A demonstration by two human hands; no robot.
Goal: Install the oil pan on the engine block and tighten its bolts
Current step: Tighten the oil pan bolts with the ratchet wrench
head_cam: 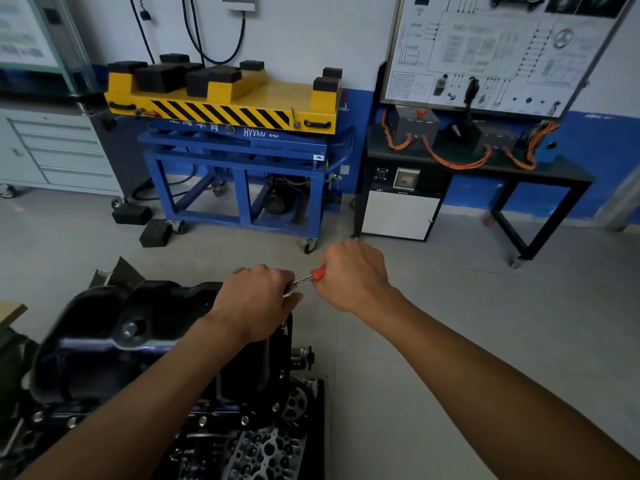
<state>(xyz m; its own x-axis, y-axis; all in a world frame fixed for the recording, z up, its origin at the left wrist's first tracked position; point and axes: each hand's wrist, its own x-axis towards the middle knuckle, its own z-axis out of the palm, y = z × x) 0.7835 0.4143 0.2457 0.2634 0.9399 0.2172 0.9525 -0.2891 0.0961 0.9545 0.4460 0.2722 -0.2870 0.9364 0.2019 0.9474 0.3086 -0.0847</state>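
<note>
Tightening under way: you work a wrench point(304, 279) at the far corner of the pan point(104, 327). Your left hand point(254, 303) curls down over the wrench head, fingers wrapped round it and pressing it toward the pan. The bolt beneath that palm is hidden. Your right hand point(349, 275), just to the right of the left, is closed in a fist round the red handle, and a short run of bare shaft shows between the two hands. The pan sits on the block point(256, 420), below and to the left of your left hand, so fitting looks done and the bolts are the step in hand. How many are already tight cannot be told. The next move likely calls for the right hand to swing the handle while the left holds the head square on the bolt, since a tilted head could slip off. Beyond both hands a cart point(221, 109) stands by the wall.
</note>
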